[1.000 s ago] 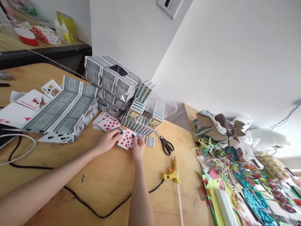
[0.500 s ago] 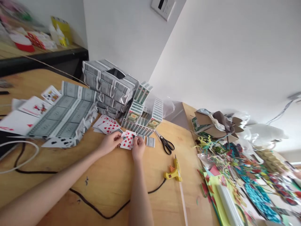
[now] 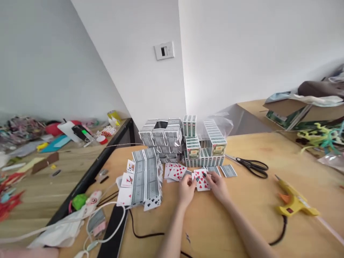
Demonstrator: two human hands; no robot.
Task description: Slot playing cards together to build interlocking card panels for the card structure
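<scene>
Wooden tabletop (image 3: 212,222): my left fingers (image 3: 192,184) and right fingers (image 3: 210,180) pinching heart card (image 3: 202,184), left of scissors (image 3: 242,162); slack pressure could drop it.

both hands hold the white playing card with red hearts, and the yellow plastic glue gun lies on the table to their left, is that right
Not quite: the yellow plastic glue gun lies to the right of the left hand and right hand, not to their left, as the head view shows. Both do hold the white playing card with red hearts.
</scene>
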